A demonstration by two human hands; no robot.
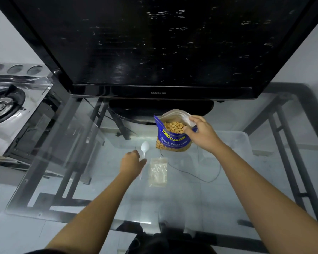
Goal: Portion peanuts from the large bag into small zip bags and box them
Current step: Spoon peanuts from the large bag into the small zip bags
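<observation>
Head view: right hand (202, 132) grips peanut bag (173, 134) rim, spoon (144, 149) at left hand (131, 163).

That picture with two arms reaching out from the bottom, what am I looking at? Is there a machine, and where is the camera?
There is no machine here. A person wears one wide-angle camera on the head, so you look down along their own arms. The right hand grips the open rim of a blue bag of salted peanuts, holding it upright on a glass table. The left hand reaches to a white plastic spoon lying on the glass; whether it has hold of the spoon yet is hard to tell. Beside the spoon lies a small clear zip bag, flat. Behind stands a large black television, and at far left a gas stove.
</observation>
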